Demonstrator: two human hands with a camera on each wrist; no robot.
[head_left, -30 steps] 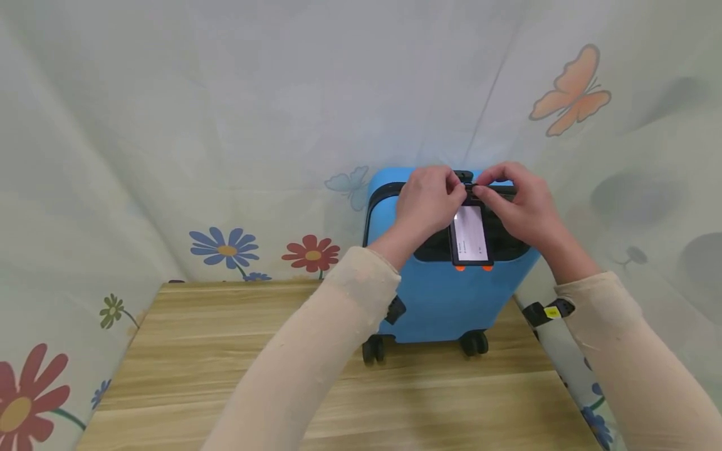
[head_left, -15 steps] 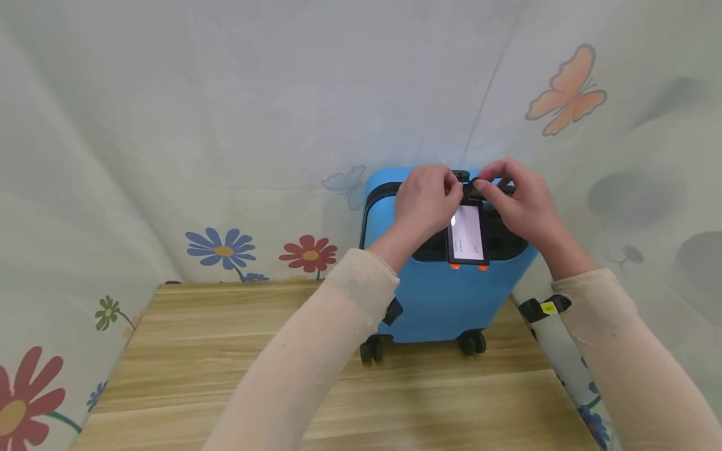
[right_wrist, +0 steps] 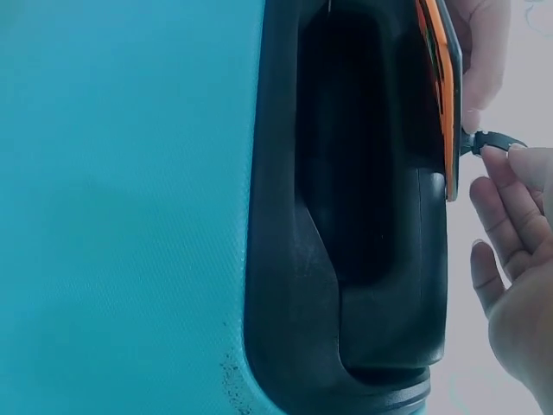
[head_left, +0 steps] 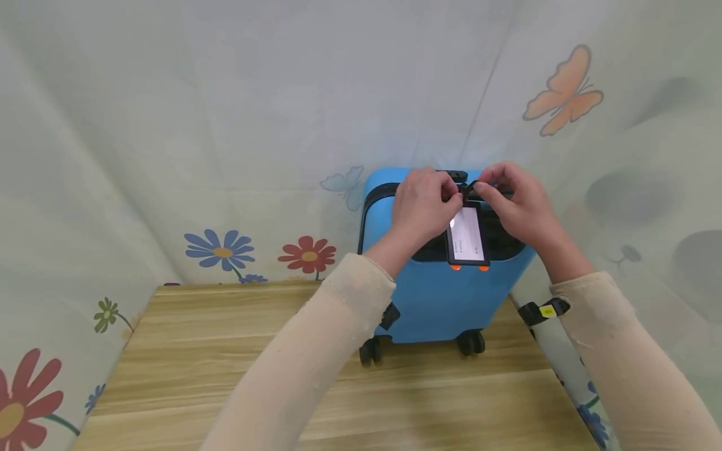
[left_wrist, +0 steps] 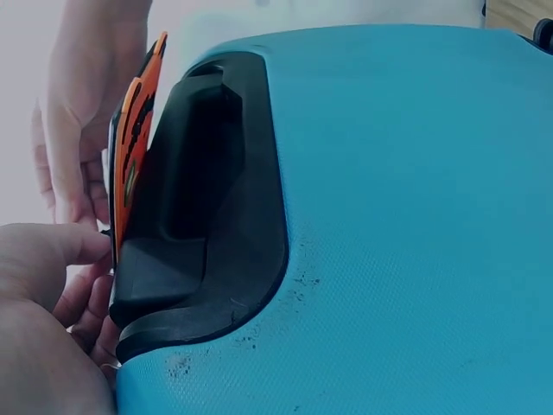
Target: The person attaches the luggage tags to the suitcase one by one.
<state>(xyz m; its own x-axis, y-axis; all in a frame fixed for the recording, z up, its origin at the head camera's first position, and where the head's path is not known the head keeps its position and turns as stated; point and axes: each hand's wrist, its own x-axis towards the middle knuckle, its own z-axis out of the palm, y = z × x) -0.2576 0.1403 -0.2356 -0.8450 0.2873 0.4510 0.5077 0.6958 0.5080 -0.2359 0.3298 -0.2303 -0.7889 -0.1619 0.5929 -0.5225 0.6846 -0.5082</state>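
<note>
A blue suitcase (head_left: 445,307) stands upright on its wheels, a dark recessed handle area (right_wrist: 363,173) in its side. Against that recess hangs a luggage tag (head_left: 467,235) with a black frame, a pale card and an orange back (left_wrist: 138,138). My left hand (head_left: 420,203) pinches the tag's upper end, where the strap joins it. With thumb and forefinger, my right hand (head_left: 521,203) pinches the short black strap (right_wrist: 497,141), which curves up from the tag. In the right wrist view, the other fingers of that hand are spread loosely below the strap.
The suitcase rests on a wood-grain table (head_left: 237,363), close to a pale curtain (head_left: 271,125) printed with flowers and butterflies. A black top handle (head_left: 455,176) lies just behind the hands. The suitcase's black wheels (head_left: 470,342) face the near side.
The strap's end has been drawn up and bent over between the right fingers, so more of it shows. My left fingers have come slightly lower on the tag's upper end.
</note>
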